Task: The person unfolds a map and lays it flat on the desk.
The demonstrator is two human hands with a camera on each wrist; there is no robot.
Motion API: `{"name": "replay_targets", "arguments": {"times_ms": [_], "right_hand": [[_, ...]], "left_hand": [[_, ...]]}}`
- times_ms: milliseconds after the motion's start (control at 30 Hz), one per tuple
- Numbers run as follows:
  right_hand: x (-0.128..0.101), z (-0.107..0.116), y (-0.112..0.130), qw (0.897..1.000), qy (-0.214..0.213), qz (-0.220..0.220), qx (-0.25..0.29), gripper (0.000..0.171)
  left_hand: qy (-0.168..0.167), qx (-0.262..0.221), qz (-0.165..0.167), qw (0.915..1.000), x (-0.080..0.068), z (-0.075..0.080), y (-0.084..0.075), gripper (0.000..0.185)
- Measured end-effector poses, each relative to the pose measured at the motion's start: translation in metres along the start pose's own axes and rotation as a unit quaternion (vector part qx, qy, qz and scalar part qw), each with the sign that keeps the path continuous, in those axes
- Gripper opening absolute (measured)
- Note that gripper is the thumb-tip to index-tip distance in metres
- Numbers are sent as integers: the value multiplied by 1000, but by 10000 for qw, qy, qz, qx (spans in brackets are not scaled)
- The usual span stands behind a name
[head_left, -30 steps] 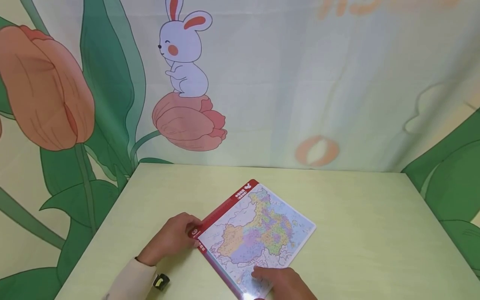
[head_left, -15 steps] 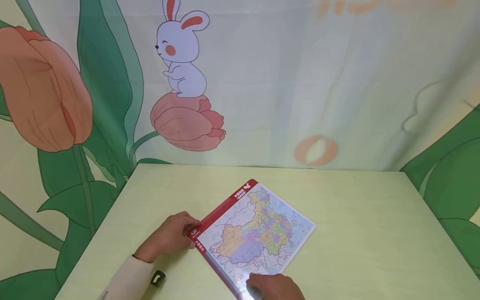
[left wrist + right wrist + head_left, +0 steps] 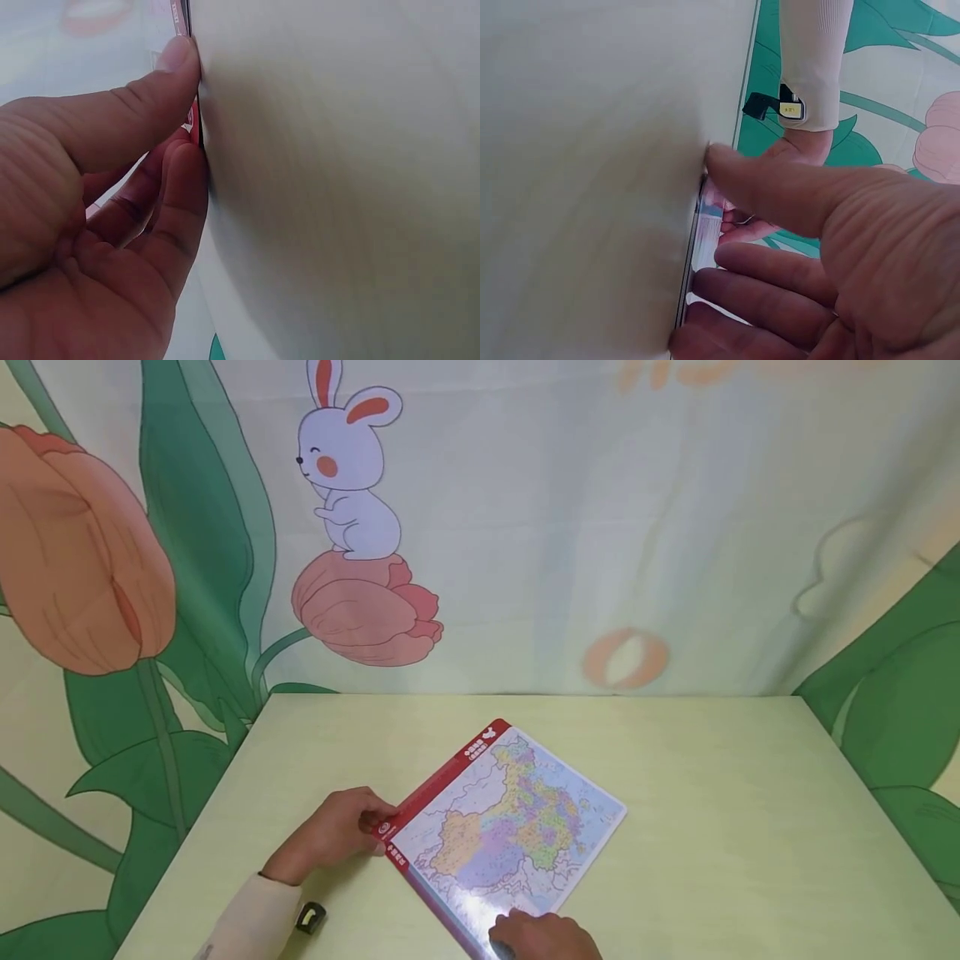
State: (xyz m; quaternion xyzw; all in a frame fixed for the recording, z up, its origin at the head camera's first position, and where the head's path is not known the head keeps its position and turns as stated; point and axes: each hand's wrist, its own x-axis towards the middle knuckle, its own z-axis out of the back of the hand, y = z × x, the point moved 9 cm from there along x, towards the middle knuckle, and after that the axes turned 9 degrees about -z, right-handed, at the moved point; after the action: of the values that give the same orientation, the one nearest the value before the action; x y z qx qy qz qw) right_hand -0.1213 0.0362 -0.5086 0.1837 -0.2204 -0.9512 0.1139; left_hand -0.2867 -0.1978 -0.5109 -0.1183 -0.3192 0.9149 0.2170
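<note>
Hands first: my left hand (image 3: 330,837) pinches the red-edged corner of the map board (image 3: 506,822) at lower centre of the head view, thumb on top and fingers curled under the rim. The left wrist view shows that thumb (image 3: 161,94) pressed against the thin edge (image 3: 193,127). My right hand (image 3: 543,937) grips the near corner at the bottom of the frame; the right wrist view has its thumb (image 3: 780,187) over the edge and the fingers (image 3: 772,285) curled beneath. So both hands are clamped on the board, well apart, on neighbouring corners.

The board lies skewed on the pale green desk (image 3: 735,827), a little left of middle. Its far corners look flat on the surface; whether the near edge is lifted clear, I cannot tell.

Risks, as I judge them: the board is thin and glossy, so a pinch at two corners could slip if I tilt it fast. If the coloured map areas are loose pieces, tipping could shed them onto the desk. Lifting one hand ahead of the other might bend the sheet.

Count: one board, two hands, one desk, one small yellow-and-black tag (image 3: 310,917) at my left sleeve (image 3: 251,922). Behind, a curtain (image 3: 600,527) with one rabbit (image 3: 348,477).
</note>
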Motion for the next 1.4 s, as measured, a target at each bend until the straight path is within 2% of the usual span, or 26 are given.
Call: {"name": "replay_targets", "arguments": {"times_ms": [267, 433, 667, 900, 1167, 1400], "right_hand": [[5, -8, -3, 9999, 27, 93, -46, 42], [9, -16, -10, 9997, 3, 246, -93, 49], [2, -7, -4, 9997, -170, -159, 106, 43], [-4, 0, -3, 9984, -334, -374, 258, 50], [-9, 9, -13, 9964, -720, -356, 267, 63], [-11, 20, -28, 9958, -802, -372, 255, 49]], "left_hand": [[-25, 115, 46, 9999, 0, -1, 1, 51], [8, 168, 107, 9998, 2, -3, 2, 51], [110, 92, -114, 9998, 8, -5, 3, 50], [216, 175, -170, 9995, 9, -7, 3, 54], [105, 139, -253, 9995, -3, -8, -3, 52], [-12, -74, -191, 9998, -16, -12, -11, 47]]}}
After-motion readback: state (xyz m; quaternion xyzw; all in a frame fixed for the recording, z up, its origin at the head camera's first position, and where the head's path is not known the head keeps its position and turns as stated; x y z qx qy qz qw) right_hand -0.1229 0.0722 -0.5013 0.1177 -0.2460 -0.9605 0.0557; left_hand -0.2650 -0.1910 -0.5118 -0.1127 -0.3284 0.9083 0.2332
